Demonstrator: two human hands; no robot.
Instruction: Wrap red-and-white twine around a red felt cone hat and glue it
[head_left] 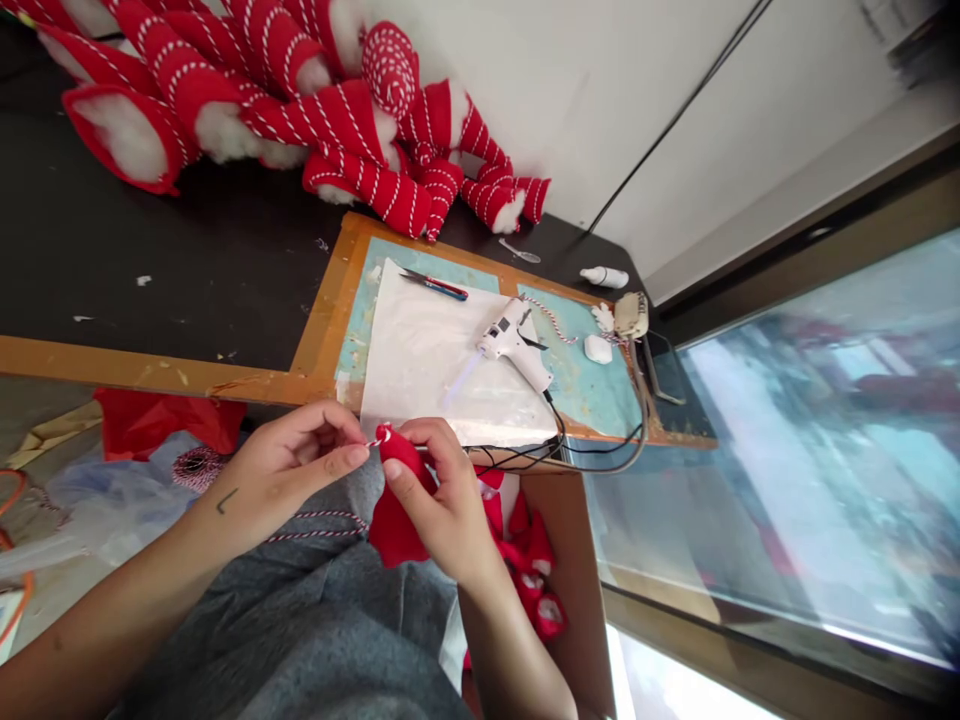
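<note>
Just below the glue gun (514,345), red-white twine (319,525) is pinched by left hand (289,475) fingers and laid onto the red felt piece (394,520), gripped by the right hand (442,500). Wrapping looks underway; steady tension probably needed next.

You have the glue gun (514,345) on the mat (585,385), scissors (435,286) behind it, your hands before it.

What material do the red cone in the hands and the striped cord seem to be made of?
The red cone, held in the right hand, looks like felt or a similar soft fabric: matte, no shine, and it bends under the fingers. The striped cord, pinched by the left hand, appears to be twisted red-and-white twine.
</note>
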